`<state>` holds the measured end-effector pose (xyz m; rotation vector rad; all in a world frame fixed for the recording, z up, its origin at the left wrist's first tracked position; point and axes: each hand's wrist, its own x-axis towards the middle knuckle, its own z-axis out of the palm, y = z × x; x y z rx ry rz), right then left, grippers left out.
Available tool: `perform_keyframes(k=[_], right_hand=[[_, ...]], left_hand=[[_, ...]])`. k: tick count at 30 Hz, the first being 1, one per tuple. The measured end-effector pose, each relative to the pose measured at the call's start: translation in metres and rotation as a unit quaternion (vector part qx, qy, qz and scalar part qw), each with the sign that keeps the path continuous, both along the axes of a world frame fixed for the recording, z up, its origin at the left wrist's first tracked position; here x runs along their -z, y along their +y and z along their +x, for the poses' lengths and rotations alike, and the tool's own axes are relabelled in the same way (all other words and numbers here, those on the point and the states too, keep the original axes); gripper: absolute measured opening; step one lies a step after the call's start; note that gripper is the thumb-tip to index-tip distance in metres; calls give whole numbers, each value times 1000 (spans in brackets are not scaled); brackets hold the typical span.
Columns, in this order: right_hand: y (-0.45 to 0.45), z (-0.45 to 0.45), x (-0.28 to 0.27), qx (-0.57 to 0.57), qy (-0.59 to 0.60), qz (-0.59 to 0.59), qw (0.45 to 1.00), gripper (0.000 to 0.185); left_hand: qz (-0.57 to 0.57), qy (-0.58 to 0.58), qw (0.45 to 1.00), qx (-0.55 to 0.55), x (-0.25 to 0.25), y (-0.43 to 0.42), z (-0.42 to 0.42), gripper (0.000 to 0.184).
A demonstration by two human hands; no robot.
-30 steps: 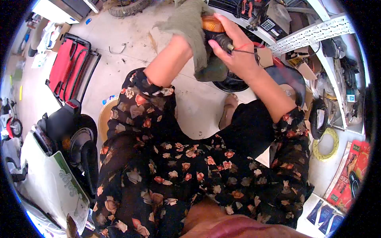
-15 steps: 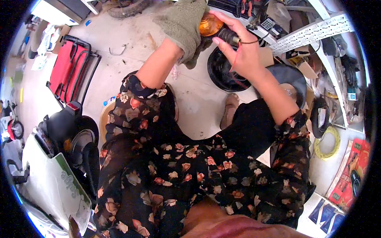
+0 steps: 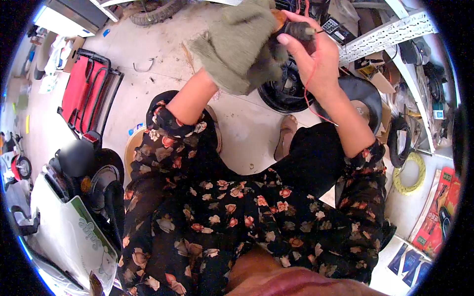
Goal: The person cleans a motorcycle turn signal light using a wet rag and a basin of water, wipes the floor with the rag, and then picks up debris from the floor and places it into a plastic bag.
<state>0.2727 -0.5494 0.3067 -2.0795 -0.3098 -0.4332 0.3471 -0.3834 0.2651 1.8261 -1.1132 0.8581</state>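
Observation:
An olive-green cloth [image 3: 237,54] hides my left hand; only the wrist and forearm [image 3: 192,98] show below it. That hand is wrapped in the cloth and presses it against the orange lens [image 3: 279,19] of a turn signal light. My right hand [image 3: 323,64] is closed around the light's ribbed black stem [image 3: 298,30], its thumb and fingers on either side. From the stem's end a thin red wire [image 3: 307,89] dangles over my right wrist. Most of the lens is covered by the cloth.
Below the hands a black round basin [image 3: 281,101] stands on the floor. A white perforated metal shelf [image 3: 385,37] is at the right, near a yellow coil [image 3: 411,173]. To the left lies a red folded frame [image 3: 85,89]; a motorbike part wrapped in plastic [image 3: 64,227] is closer.
The cloth has moved right and now covers most of the orange lens. My right hand has shifted slightly right, and the red wire now hangs down loose past the wrist.

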Motion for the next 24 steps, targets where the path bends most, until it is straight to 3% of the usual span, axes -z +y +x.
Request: perform_keyframes(k=[3,7,12,15,18,24], right_hand=[[-3,7,16,-18,-203,-169,964,44],[-1,10,21,-52,-261,-222,938,52],[1,5,30,-122,-271,-304,905,64],[0,9,21,-192,-274,-264,905,64],[-3,8,12,-148,-236,-155,948,54],[-7,5,5,-69,-169,-92,979,51]], left_hand=[[105,-110,982,-113,12,-8,-9,30],[42,26,992,-113,23,-16,-13,36],[15,238,967,87,20,9,8,35],[-23,324,932,163,17,17,18,34],[-37,336,923,182,17,20,23,33],[7,156,986,56,27,7,15,32]])
